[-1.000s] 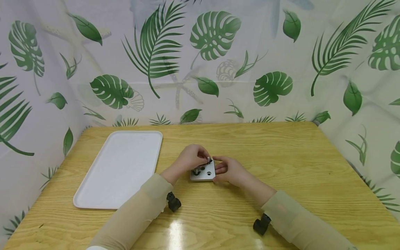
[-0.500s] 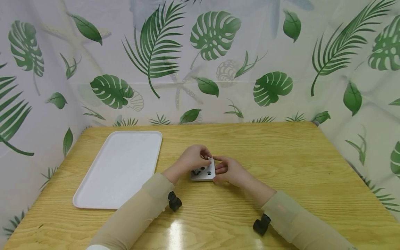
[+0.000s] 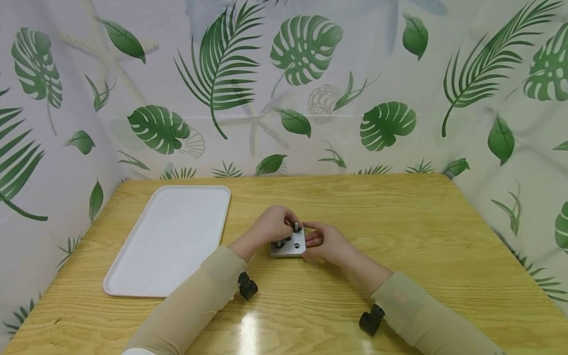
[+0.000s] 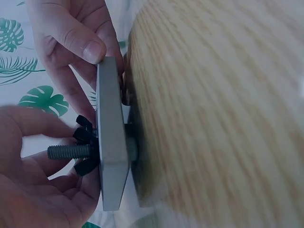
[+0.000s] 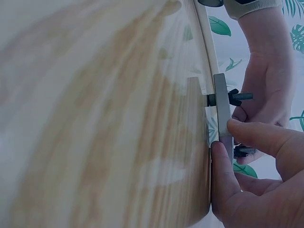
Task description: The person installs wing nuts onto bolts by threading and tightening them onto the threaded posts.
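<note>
A square silver metal plate [image 3: 287, 250] lies near the middle of the table, slightly raised at the bolt heads beneath it. Two threaded bolts stand up through it, each with a black wing nut; the nearer-left bolt [image 4: 69, 152] and its wing nut [image 4: 87, 153] show clearly. My left hand [image 3: 273, 223] reaches over the plate, its curled thumb and fingers round the far wing nut [image 3: 297, 229], partly hiding it. My right hand [image 3: 328, 242] grips the plate's right edge, thumb on top and fingertips below in the right wrist view. An open hole [image 3: 297, 246] shows at the near-right corner.
A white rectangular tray [image 3: 177, 236] lies on the left of the wooden table [image 3: 390, 222], beside the left forearm. Leaf-printed cloth [image 3: 337, 133] hangs behind the table and along both sides. Small black cameras [image 3: 247, 286] sit at both wrists.
My left thumb and fingers have shifted slightly about the far wing nut, so its bolt end shows more than half a second ago. My right hand and the plate stay in place.
</note>
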`<state>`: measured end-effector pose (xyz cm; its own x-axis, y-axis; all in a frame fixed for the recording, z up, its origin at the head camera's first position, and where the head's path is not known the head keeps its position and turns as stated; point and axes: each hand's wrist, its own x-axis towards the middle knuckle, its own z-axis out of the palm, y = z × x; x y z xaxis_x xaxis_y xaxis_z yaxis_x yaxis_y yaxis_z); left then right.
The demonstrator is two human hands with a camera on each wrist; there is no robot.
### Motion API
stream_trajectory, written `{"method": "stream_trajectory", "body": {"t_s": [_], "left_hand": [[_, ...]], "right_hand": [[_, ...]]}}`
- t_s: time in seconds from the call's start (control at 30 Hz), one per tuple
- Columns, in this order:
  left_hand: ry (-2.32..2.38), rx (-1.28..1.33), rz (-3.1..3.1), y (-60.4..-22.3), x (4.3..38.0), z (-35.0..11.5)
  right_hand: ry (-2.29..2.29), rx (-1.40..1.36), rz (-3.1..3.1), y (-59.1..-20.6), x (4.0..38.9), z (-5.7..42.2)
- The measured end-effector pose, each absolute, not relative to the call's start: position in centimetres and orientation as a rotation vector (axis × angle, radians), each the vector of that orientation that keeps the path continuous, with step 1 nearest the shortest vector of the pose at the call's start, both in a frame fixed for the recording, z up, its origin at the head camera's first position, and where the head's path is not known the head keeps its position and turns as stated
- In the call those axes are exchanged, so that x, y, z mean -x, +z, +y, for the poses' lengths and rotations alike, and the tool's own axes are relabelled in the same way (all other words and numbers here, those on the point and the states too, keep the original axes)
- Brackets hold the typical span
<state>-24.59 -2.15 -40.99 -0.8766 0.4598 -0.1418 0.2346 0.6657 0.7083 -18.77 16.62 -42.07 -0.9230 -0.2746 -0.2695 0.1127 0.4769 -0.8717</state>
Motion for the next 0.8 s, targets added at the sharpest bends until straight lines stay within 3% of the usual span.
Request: {"method": "stream_trajectory", "body": {"t_s": [0.8], "left_hand": [[1.091, -0.538, 2.535, -41.28, 24.81, -2.27]], "right_hand": [[-1.410, 0.147, 2.357, -42.21, 18.95, 16.69]]}}
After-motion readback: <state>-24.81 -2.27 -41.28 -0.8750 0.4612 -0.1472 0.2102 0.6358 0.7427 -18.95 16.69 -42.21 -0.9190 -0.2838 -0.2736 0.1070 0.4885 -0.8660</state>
